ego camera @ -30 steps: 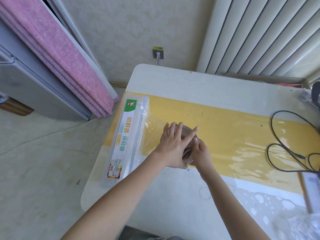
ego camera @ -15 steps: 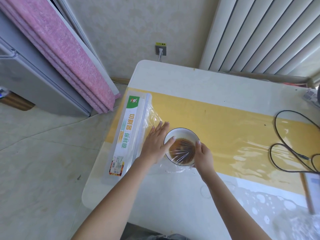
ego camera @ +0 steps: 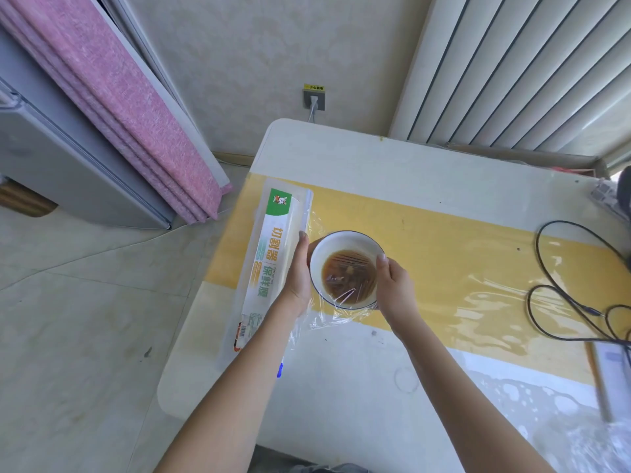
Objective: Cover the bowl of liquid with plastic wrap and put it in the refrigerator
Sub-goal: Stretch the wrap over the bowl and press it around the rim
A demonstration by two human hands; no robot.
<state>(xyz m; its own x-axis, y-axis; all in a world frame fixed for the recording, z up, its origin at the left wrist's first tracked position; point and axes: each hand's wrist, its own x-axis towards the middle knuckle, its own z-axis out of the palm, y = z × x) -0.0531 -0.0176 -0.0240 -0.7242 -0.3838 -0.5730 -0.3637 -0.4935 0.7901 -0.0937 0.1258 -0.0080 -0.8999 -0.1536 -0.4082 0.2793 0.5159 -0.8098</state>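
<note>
In the head view, a white round bowl with a thin dark rim (ego camera: 345,247) stands on the yellow band of a pale table (ego camera: 358,155), holding brown liquid (ego camera: 348,279). Clear plastic wrap (ego camera: 341,315) is stretched across its top, wrinkled over the liquid and bunched in loose folds on the table at the bowl's near side. The bowl sits between the two hands. The left hand (ego camera: 297,281) is flat, fingers straight and together, pressed edge-on against the bowl's left wall, between the bowl and a long white wrap dispenser box with green and orange print (ego camera: 269,264) lying just beside it along the table's left edge. The right hand (ego camera: 394,291) is cupped against the bowl's right wall, thumb up at the rim, fingers curled round the side. Both hands touch the bowl; neither is closed fully around it. Black cables (ego camera: 560,295) loop on the table well to the right. A grey refrigerator (ego camera: 68,165) stands on the floor at left, beside pink folded panels (ego camera: 129,104).
</note>
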